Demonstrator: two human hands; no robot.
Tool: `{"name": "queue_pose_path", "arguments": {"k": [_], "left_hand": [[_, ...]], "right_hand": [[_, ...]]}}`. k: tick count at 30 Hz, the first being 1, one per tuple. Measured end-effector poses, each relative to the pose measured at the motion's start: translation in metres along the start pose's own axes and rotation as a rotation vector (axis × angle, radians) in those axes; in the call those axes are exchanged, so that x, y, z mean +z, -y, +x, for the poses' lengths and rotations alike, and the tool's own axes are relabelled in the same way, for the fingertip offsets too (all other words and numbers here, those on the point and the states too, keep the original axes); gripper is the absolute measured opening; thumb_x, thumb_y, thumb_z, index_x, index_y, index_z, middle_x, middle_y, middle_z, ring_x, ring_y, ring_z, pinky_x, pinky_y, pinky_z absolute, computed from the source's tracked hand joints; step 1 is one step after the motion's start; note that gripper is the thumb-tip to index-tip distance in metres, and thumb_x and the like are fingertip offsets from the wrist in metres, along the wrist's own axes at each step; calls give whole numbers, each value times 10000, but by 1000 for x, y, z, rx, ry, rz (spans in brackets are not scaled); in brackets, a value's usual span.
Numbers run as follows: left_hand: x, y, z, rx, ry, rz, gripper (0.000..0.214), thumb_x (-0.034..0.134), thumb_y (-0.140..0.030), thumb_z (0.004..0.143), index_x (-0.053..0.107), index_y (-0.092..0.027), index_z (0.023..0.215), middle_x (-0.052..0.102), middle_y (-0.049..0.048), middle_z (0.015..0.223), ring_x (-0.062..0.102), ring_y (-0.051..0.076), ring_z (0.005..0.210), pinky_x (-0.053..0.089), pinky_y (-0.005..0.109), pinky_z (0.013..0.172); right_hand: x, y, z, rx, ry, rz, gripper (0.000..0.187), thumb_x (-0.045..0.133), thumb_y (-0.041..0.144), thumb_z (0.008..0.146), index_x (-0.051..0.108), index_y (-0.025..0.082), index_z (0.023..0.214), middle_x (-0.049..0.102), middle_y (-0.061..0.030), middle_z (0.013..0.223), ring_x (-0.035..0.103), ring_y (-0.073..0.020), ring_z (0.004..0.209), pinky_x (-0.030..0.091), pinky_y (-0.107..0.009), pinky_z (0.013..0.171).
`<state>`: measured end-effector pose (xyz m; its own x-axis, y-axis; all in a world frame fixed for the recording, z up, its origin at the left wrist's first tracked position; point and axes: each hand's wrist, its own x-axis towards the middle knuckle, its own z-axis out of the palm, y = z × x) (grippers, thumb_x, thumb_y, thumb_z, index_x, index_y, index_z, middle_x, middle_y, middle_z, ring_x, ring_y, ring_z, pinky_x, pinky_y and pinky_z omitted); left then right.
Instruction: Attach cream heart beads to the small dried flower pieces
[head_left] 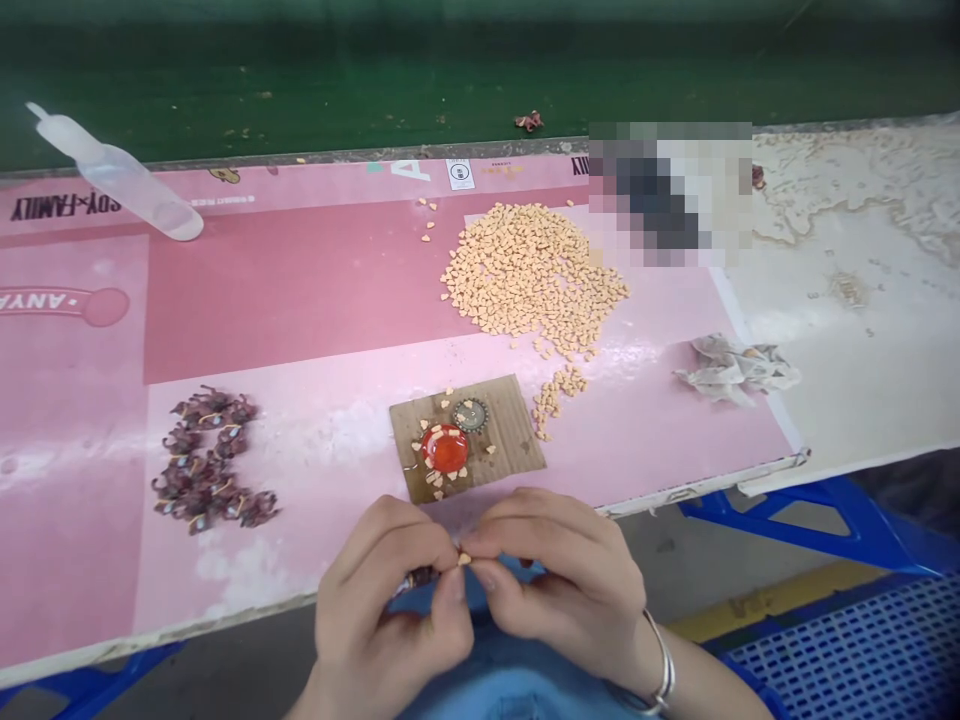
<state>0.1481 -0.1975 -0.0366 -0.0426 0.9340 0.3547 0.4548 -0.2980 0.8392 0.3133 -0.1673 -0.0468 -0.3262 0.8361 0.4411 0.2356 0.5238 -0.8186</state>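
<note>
Over the table's front edge my two hands meet, fingertips nearly touching. My left hand (397, 590) is closed round a small dark reddish-brown figure (421, 577), mostly hidden by the fingers. Between thumb and forefinger my right hand (559, 575) pinches a small yellow heart-like piece (464, 560), held against the figure. Just beyond them lies a cardboard piece (517, 440), bearing a red dish (446, 452) with shiny contents, a metal bottle cap (470, 415) and several loose yellow pieces. Farther back spreads a large pile of yellow pieces (525, 280).
Several dark figures with yellow bits (202, 465) are grouped at left. A translucent squeeze bottle (124, 185) lies at the back left. Crumpled whitish material (739, 368) rests at right. One dark figure (529, 121) sits on the green surface behind. A blue perforated stool (855, 640) stands lower right.
</note>
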Motion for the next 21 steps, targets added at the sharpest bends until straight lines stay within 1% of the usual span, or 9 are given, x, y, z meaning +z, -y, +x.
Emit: {"name": "queue_pose_path", "arguments": {"k": [3, 5, 9, 12, 13, 15, 16, 19, 21], "left_hand": [[0, 1, -1, -18, -8, 20, 208, 620, -15, 877, 612, -218, 835, 620, -27, 691, 595, 93, 574, 502, 163, 532], [-3, 2, -3, -35, -6, 26, 204, 633, -26, 894, 630, -224, 848, 645, -18, 704, 607, 106, 580, 506, 182, 535], [-11, 7, -10, -88, 13, 65, 189, 676, -65, 940, 715, -249, 954, 725, -3, 810, 672, 129, 678, 529, 207, 600], [-19, 11, -18, -225, -84, 101, 193, 706, -122, 986, 773, -282, 1070, 750, 15, 945, 696, 159, 814, 556, 248, 708], [-23, 12, -20, -274, -120, 104, 198, 711, -140, 997, 785, -297, 1092, 739, 15, 975, 688, 164, 852, 554, 259, 744], [-31, 14, -25, -332, -153, 102, 214, 710, -182, 1019, 804, -333, 1137, 706, 12, 1018, 659, 170, 909, 537, 273, 798], [-36, 15, -26, -335, -149, 102, 227, 698, -205, 1033, 807, -352, 1168, 690, 12, 1040, 647, 172, 934, 530, 273, 810], [-50, 19, -31, -299, -64, 131, 312, 602, -246, 1088, 765, -389, 1312, 655, 17, 1111, 636, 171, 995, 540, 255, 842], [-52, 20, -33, -290, -17, 153, 354, 544, -254, 1113, 725, -385, 1387, 653, 23, 1157, 641, 166, 1025, 554, 245, 883]], "right_hand": [[2, 2, 2, -55, -15, -122, 155, 691, 65, 959, 719, 215, 982, 828, 7, 793, 770, -120, 617, 686, -199, 671], [3, 2, 4, -64, -23, -157, 195, 678, 33, 934, 716, 221, 971, 824, 19, 773, 765, -121, 596, 691, -202, 664], [-1, -9, 13, -82, -54, -212, 219, 665, 21, 942, 719, 228, 985, 839, 13, 810, 787, -124, 646, 690, -199, 666], [-7, -23, 22, -156, 0, -368, 209, 679, 3, 960, 730, 201, 998, 844, -16, 833, 804, -128, 699, 679, -185, 704], [-9, -27, 25, -187, 20, -415, 193, 680, 4, 973, 729, 190, 995, 842, -25, 833, 803, -127, 701, 673, -185, 714], [-12, -33, 28, -234, 50, -470, 161, 673, 21, 1004, 721, 175, 996, 836, -34, 828, 794, -127, 696, 664, -194, 725], [-12, -34, 29, -248, 63, -483, 151, 665, 30, 1020, 716, 171, 1005, 833, -34, 828, 788, -125, 694, 659, -199, 725], [-13, -34, 30, -264, 95, -518, 131, 653, 53, 1052, 706, 172, 1043, 832, -28, 840, 781, -122, 698, 650, -208, 725], [-12, -32, 30, -276, 110, -542, 138, 649, 55, 1060, 703, 182, 1053, 831, -23, 844, 780, -120, 695, 646, -209, 716]]}}
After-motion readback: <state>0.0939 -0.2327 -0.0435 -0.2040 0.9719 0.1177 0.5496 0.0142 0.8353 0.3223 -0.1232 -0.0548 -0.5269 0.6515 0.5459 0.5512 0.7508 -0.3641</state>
